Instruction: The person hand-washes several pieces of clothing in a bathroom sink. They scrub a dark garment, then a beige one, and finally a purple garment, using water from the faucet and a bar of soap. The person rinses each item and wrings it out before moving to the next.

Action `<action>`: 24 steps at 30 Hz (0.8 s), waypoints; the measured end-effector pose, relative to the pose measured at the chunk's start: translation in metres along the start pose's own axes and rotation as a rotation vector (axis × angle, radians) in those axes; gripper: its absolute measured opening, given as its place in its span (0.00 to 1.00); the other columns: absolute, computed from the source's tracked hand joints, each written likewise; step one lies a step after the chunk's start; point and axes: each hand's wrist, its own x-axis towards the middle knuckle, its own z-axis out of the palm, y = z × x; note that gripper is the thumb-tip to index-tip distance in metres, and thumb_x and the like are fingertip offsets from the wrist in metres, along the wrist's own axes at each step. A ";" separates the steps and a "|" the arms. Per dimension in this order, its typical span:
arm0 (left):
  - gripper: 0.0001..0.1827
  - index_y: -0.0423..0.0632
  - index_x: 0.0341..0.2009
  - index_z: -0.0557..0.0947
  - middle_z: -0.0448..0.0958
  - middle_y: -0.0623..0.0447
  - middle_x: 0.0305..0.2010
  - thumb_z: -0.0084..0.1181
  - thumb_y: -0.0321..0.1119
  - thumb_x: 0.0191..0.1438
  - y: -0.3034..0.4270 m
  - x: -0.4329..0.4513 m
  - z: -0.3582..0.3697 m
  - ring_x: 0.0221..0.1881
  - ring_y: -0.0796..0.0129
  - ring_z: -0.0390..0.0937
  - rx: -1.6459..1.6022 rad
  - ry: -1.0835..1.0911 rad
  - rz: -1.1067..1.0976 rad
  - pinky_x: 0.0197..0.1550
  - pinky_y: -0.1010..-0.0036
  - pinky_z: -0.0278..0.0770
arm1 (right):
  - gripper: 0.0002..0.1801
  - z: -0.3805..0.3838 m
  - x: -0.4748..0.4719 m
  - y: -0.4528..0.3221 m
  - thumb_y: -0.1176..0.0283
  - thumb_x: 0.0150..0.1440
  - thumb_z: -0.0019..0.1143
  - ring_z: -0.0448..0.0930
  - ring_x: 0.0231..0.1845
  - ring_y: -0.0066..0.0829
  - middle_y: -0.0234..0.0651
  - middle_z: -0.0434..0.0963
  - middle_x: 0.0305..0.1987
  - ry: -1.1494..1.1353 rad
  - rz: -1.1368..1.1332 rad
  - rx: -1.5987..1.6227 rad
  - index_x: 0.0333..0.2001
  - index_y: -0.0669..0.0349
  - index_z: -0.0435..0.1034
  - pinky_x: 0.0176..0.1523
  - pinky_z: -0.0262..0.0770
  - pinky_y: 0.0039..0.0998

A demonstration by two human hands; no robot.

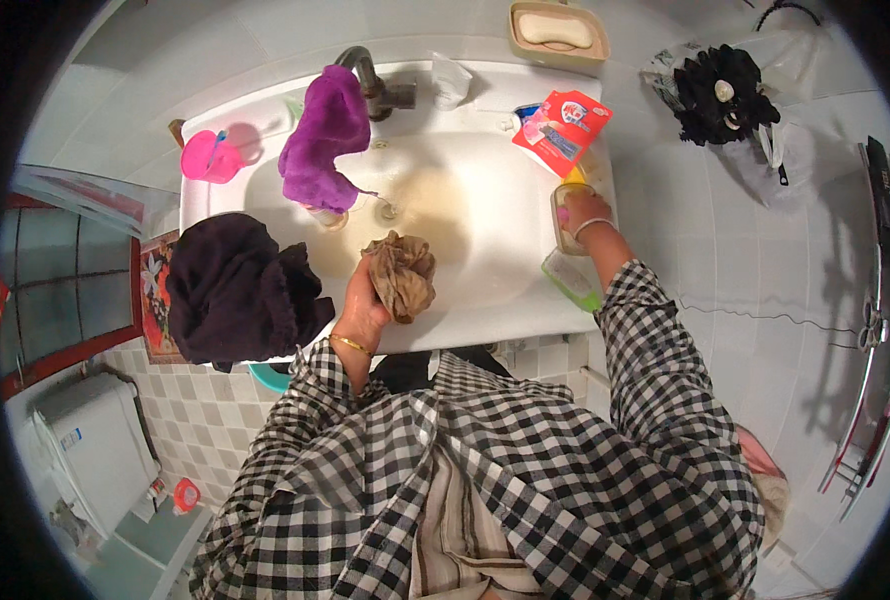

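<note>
My left hand (362, 307) is closed around a wadded piece of thin brown fabric (406, 279), above the near side of the white washbasin (505, 307). At the basin's right rim, my right hand (587, 207) reaches into a soap dish (571, 241). Its fingers are curled on a pink piece of soap (563, 215), mostly hidden beneath them. Cloudy yellowish water (426, 195) lies around the drain. A bunched dark garment (239, 292) rests on the left rim, beside my left wrist.
A purple cloth (329, 142) hangs from the faucet (376, 86). Along the rim are a pink cup (209, 159), a green-backed scrub brush (571, 279) and a red pouch (565, 127) bearing writing. White soap in a holder (557, 31) is on the wall. A towel rack (861, 405) runs along the right.
</note>
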 end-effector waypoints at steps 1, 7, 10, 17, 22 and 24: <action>0.22 0.44 0.50 0.66 0.65 0.44 0.51 0.30 0.42 0.55 0.000 0.000 0.000 0.50 0.51 0.65 -0.015 -0.004 -0.001 0.51 0.53 0.62 | 0.16 0.002 0.000 0.002 0.63 0.45 0.52 0.72 0.43 0.40 0.40 0.71 0.43 0.008 -0.033 0.037 0.39 0.55 0.66 0.44 0.69 0.37; 0.21 0.45 0.46 0.70 0.69 0.46 0.47 0.35 0.44 0.53 0.003 -0.004 0.005 0.47 0.54 0.67 -0.108 -0.054 0.025 0.50 0.56 0.64 | 0.15 -0.004 0.006 0.012 0.71 0.45 0.48 0.73 0.40 0.35 0.37 0.71 0.42 0.161 0.008 0.541 0.40 0.55 0.65 0.40 0.71 0.34; 0.21 0.47 0.48 0.69 0.68 0.48 0.48 0.35 0.44 0.53 0.005 -0.002 0.005 0.48 0.55 0.67 -0.123 -0.181 -0.001 0.51 0.58 0.63 | 0.24 -0.041 -0.036 -0.014 0.77 0.42 0.49 0.73 0.38 0.28 0.32 0.71 0.40 0.105 -0.322 1.314 0.47 0.57 0.63 0.40 0.72 0.28; 0.24 0.49 0.47 0.68 0.68 0.51 0.46 0.37 0.52 0.53 -0.015 0.029 0.026 0.45 0.59 0.66 -0.141 -0.201 0.194 0.47 0.64 0.65 | 0.14 -0.002 -0.048 -0.236 0.66 0.51 0.43 0.63 0.47 0.45 0.47 0.64 0.42 0.195 -0.342 1.207 0.41 0.58 0.64 0.51 0.59 0.33; 0.21 0.50 0.46 0.67 0.68 0.53 0.43 0.32 0.49 0.56 -0.001 0.041 -0.017 0.44 0.61 0.66 -0.339 -0.499 0.205 0.46 0.69 0.65 | 0.15 -0.007 -0.089 -0.264 0.72 0.50 0.43 0.64 0.42 0.49 0.51 0.62 0.40 0.403 -0.482 1.107 0.42 0.60 0.60 0.44 0.62 0.38; 0.21 0.49 0.50 0.64 0.65 0.54 0.48 0.37 0.46 0.55 -0.022 0.019 0.024 0.49 0.65 0.63 -0.049 0.103 0.184 0.51 0.74 0.62 | 0.14 0.022 -0.034 -0.245 0.70 0.50 0.43 0.65 0.41 0.46 0.48 0.62 0.40 0.438 -0.395 1.124 0.41 0.62 0.60 0.44 0.63 0.38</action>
